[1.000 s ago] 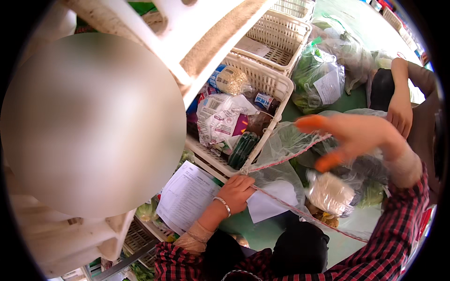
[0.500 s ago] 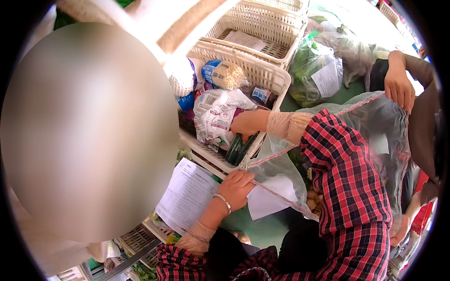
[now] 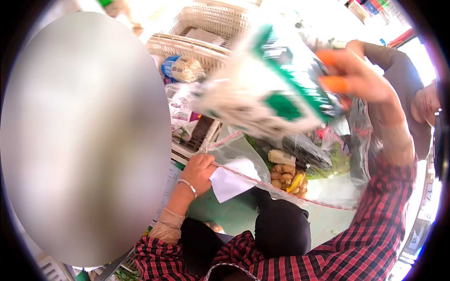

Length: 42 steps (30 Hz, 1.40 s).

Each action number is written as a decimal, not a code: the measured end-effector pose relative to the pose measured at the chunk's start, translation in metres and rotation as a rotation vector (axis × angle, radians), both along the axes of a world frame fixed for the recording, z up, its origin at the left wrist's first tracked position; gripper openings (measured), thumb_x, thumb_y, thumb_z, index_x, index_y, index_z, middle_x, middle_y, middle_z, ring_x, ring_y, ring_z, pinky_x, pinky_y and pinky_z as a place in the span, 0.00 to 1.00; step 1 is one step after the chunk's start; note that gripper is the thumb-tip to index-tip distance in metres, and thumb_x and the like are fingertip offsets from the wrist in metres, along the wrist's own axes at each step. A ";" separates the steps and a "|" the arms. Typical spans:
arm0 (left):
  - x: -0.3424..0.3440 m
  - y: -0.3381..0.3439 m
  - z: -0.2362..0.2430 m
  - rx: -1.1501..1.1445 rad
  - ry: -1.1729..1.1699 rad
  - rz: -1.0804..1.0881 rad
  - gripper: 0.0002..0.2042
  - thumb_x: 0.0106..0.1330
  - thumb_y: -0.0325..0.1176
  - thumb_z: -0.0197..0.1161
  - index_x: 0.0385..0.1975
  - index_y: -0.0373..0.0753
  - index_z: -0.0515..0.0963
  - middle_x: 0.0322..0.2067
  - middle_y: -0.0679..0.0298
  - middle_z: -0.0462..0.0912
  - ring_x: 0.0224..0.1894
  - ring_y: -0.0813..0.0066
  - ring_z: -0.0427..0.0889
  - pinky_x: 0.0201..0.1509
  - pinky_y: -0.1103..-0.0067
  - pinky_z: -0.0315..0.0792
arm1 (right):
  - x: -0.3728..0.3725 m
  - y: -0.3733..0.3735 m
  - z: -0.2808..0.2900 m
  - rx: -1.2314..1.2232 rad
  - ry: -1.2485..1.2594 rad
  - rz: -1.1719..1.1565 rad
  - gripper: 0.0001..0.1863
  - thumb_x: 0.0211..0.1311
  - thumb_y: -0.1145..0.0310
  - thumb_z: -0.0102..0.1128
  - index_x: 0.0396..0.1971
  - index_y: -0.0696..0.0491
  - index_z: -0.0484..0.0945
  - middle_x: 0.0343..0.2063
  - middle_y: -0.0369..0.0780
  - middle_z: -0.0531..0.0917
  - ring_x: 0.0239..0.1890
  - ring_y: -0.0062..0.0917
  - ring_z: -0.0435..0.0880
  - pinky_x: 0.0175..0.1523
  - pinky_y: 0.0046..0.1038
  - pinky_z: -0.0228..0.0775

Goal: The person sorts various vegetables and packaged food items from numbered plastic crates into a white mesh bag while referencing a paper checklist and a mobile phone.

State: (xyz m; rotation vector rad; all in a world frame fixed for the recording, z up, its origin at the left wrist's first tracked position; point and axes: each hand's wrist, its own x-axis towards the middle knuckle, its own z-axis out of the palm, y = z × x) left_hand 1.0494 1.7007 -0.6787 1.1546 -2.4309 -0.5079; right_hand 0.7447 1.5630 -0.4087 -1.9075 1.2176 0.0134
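My right hand (image 3: 361, 77), with orange covers on its fingers, grips a white-and-green plastic packet (image 3: 255, 91). Motion smears the packet, and its contents cannot be made out. It hangs above a clear mesh bag (image 3: 227, 152) with a red-striped edge. My left hand (image 3: 199, 171) is closed on that edge, beside the crate corner. Inside the bag lie brown knobbly roots (image 3: 281, 174), a yellow item (image 3: 296, 181), a pale packaged roll (image 3: 281, 157) and leafy greens (image 3: 336, 163). A white paper sheet (image 3: 234, 181) lies against the bag near my left hand.
A cream plastic crate (image 3: 213, 140) holds a blue-topped bag of pale grains (image 3: 183, 68) and a white printed packet (image 3: 180, 100). Behind stands another crate (image 3: 211, 18). At right is a co-worker's brown sleeve (image 3: 396, 58). A printed sheet (image 3: 169, 180) lies beside my left forearm.
My right hand has come out of the crate and swung up and right, now carrying the white-and-green packet. My left hand keeps hold of the bag's edge. The view has shifted.
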 end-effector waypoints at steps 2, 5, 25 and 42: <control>0.010 0.004 0.004 0.017 0.039 -0.016 0.10 0.36 0.21 0.56 0.24 0.34 0.74 0.37 0.60 0.71 0.44 0.61 0.70 0.51 0.70 0.62 | -0.038 0.007 -0.007 -0.059 0.052 -0.074 0.25 0.51 0.71 0.59 0.51 0.59 0.65 0.21 0.35 0.77 0.21 0.13 0.75 0.24 0.14 0.66; 0.001 -0.002 -0.009 -0.022 0.080 -0.030 0.11 0.35 0.22 0.57 0.24 0.35 0.75 0.36 0.59 0.71 0.42 0.60 0.70 0.48 0.69 0.64 | -0.020 0.002 -0.029 -0.312 0.322 0.161 0.29 0.51 0.73 0.59 0.54 0.57 0.61 0.29 0.40 0.80 0.34 0.25 0.80 0.37 0.24 0.71; 0.006 0.004 0.001 -0.034 -0.016 -0.012 0.14 0.35 0.24 0.56 0.27 0.37 0.73 0.37 0.61 0.70 0.44 0.62 0.69 0.50 0.69 0.61 | 0.121 -0.039 -0.096 -0.472 -0.522 -0.034 0.16 0.40 0.75 0.59 0.33 0.62 0.74 0.21 0.42 0.78 0.25 0.23 0.77 0.31 0.25 0.69; -0.013 0.001 -0.011 0.072 -0.123 -0.106 0.12 0.39 0.27 0.55 0.28 0.38 0.74 0.41 0.60 0.72 0.47 0.64 0.69 0.53 0.69 0.59 | 0.191 -0.141 -0.263 -0.437 0.116 -0.102 0.50 0.39 0.48 0.66 0.61 0.50 0.50 0.56 0.58 0.56 0.57 0.49 0.60 0.55 0.41 0.61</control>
